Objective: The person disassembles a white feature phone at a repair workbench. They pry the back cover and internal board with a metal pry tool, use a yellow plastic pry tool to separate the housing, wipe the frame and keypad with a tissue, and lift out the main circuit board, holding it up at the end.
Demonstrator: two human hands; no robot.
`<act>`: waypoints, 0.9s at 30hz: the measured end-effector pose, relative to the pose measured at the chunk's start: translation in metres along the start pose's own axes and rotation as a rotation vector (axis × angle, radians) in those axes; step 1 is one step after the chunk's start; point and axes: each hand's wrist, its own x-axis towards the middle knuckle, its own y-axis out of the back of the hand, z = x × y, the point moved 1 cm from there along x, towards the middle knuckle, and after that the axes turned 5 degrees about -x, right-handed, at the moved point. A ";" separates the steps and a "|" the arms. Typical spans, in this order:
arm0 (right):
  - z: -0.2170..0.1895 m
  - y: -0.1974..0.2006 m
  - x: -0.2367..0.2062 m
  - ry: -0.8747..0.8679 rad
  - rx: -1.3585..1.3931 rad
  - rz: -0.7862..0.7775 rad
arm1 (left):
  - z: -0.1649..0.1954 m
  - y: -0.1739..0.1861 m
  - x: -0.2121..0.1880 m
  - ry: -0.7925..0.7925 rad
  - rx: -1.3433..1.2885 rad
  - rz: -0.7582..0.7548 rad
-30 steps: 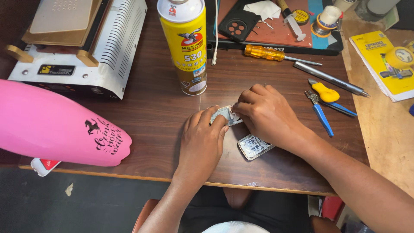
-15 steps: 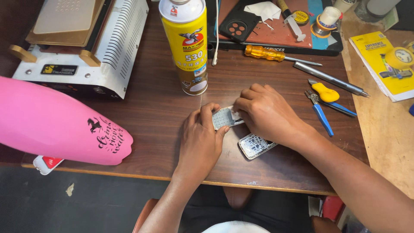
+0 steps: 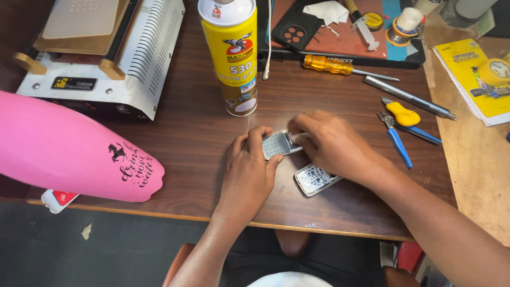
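Dark wooden desk (image 3: 191,133) above grey floor (image 3: 79,250); both hands (image 3: 249,170) (image 3: 329,143) pinch a small keypad part (image 3: 277,144)

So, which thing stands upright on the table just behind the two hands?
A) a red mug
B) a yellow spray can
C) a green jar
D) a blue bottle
B: the yellow spray can with a white top stands upright behind the left hand and right hand.
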 end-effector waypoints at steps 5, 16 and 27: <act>-0.003 -0.006 0.001 -0.047 0.029 0.039 | 0.001 0.000 0.001 -0.007 0.002 0.005; 0.003 -0.001 0.003 -0.150 -0.177 -0.030 | -0.001 -0.002 0.001 -0.021 -0.023 0.031; -0.015 -0.020 0.013 -0.024 0.099 0.177 | 0.000 0.001 0.006 -0.005 -0.076 0.011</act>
